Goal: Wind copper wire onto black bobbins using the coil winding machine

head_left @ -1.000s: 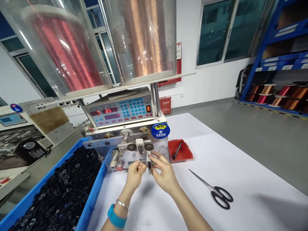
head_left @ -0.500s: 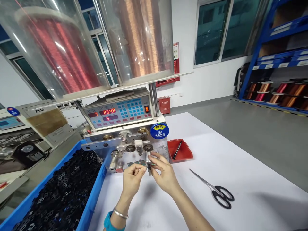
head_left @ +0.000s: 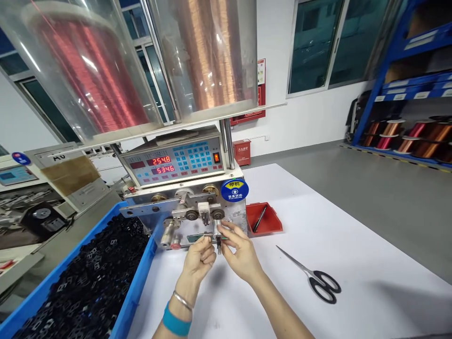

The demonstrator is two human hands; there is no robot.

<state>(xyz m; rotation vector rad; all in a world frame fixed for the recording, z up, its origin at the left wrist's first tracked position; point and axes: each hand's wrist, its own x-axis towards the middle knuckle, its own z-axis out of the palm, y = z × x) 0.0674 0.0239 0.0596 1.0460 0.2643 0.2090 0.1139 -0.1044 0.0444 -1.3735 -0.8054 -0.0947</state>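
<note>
The white table (head_left: pixel 353 282) fills the right and near part of the scene, and most of its surface to the right of the hands lies open, running to a far right edge that borders the grey floor. Two clear cylinders hold copper wire spools (head_left: pixel 208 52) overhead, on a shelf above the winding machine (head_left: pixel 183 188), which stands at the far left of the table with its lit red counters facing near. Tight against the machine's left side, a blue bin (head_left: pixel 137 287) full of small black parts closes off the left, its near wall running along the table's left edge. A small red tray (head_left: pixel 271 223) sits just right of the machine, and black-handled scissors (head_left: pixel 310 275) lie farther right and nearer, well apart from the hands.

The small dark bobbin (head_left: pixel 219 242) sits on the machine's spindle at its low front face, between the two hands. The left hand (head_left: pixel 199 259) is curled nearly closed, its fingertips pinched just left of the bobbin; what it pinches is too small to tell. The right hand (head_left: pixel 240 254) is half-open, thumb and forefinger touching the bobbin from the right.
</note>
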